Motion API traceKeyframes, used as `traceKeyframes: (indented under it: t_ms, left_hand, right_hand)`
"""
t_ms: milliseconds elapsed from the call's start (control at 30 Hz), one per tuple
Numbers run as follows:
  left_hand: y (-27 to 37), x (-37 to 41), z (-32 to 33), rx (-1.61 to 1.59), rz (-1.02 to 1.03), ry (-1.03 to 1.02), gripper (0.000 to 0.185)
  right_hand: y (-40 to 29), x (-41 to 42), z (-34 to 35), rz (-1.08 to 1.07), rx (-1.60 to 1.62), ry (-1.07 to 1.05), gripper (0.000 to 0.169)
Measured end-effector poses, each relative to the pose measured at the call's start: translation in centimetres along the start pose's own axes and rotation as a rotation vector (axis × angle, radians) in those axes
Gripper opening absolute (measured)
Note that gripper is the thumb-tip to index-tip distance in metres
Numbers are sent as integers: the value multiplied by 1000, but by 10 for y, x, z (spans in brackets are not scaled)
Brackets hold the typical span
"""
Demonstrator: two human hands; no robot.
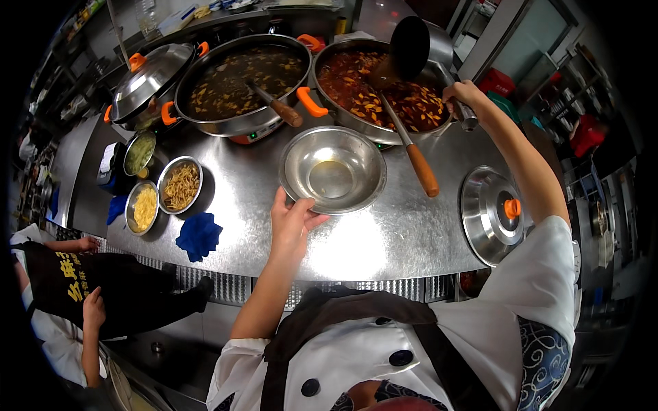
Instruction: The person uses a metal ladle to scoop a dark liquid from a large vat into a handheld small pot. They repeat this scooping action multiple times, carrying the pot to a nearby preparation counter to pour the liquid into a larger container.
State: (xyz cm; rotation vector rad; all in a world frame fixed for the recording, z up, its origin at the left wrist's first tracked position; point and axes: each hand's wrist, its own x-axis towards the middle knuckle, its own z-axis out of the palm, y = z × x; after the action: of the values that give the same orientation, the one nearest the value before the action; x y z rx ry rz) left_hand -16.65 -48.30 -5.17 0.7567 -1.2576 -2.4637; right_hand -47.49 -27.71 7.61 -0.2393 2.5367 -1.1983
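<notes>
My left hand (295, 218) holds the near rim of a wide stainless steel bowl (333, 177), which has a little pale liquid at its bottom. My right hand (462, 97) grips the metal handle of a large dark ladle (409, 49), tilted above a pot of red broth (354, 92) with yellow pieces floating in it. Whether liquid is leaving the ladle is blurred. A wooden-handled utensil (422, 169) leans out of this pot over its near rim. Left of it stands a pot of dark broth (231, 97), with another wooden-handled utensil (285, 110) in it.
A lidded pot (154, 82) stands at the back left. Nearer are small bowls of shredded food (180, 185), yellow food (144, 206) and green food (140, 153), and a blue cloth (199, 236). A steel lid (491, 216) lies at the right. Another person (92, 287) is at the left.
</notes>
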Motion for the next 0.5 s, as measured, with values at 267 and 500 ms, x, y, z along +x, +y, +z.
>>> traceKeyframes:
  t_ms: [267,500]
  left_hand:
    - [-1,8,-1,13,-16,-34,42]
    - [-5,13,-7,-1,-32,-28,47]
  right_hand:
    - [30,14,18,-152,-465,269,31]
    - [34,10,25,-252,-405,267,25]
